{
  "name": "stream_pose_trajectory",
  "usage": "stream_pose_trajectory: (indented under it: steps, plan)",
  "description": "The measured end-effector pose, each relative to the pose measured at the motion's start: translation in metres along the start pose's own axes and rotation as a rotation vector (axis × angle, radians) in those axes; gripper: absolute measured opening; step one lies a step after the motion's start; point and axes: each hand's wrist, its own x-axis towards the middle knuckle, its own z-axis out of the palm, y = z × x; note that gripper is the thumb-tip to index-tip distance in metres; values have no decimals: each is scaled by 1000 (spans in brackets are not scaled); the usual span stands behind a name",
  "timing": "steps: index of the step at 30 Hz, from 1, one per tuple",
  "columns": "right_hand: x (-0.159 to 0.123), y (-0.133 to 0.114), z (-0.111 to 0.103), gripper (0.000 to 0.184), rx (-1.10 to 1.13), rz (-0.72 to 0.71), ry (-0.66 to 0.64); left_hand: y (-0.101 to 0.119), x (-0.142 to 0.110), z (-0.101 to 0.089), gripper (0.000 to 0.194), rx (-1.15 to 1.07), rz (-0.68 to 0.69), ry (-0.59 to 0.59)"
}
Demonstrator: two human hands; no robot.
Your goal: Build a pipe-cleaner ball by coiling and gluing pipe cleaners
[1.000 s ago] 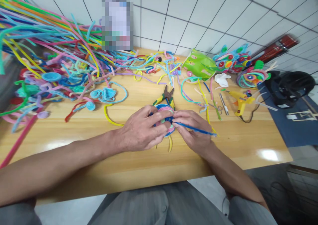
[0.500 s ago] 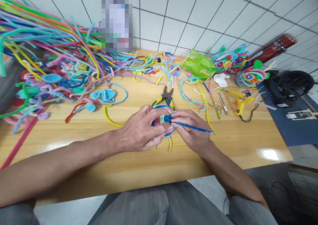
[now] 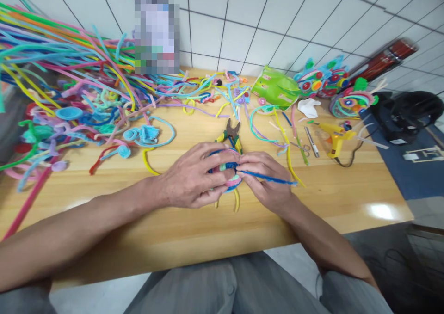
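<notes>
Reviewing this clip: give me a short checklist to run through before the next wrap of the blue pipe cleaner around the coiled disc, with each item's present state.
1. Left hand steadies the coiled disc on the table: ok.
2. Right hand has a grip on the blue pipe cleaner close to the disc: ok.
3. Free tail of the blue pipe cleaner lies loose to the right, untangled: ok.
4. Pliers lie just behind the disc, close to the wrapping path: not ok.
5. Yellow glue gun sits well off to the right: ok.
6. Blue end anchored in the coil: cannot tell, fingers hide it.
</notes>
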Motion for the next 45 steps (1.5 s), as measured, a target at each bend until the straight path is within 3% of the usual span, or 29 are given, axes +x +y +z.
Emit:
stream_pose_trajectory:
  steps: [13,21,25,41,45]
  plan:
    - [-2,1,1,18,17,34,15,1,0,-1,22,48,56,-8]
    - [2,1,-4,16,51,76,-20,6,2,-4,20,73,24,-67]
    - [5,2,-9,14,46,111,-58,8,3,-4,26,128,10,-57]
    - [2,-4,0,14,19,104,-5,27,4,-2,34,251,-73,-11]
    - [1,-3,0,14,24,99,-8,31,3,-3,29,238,-116,-9]
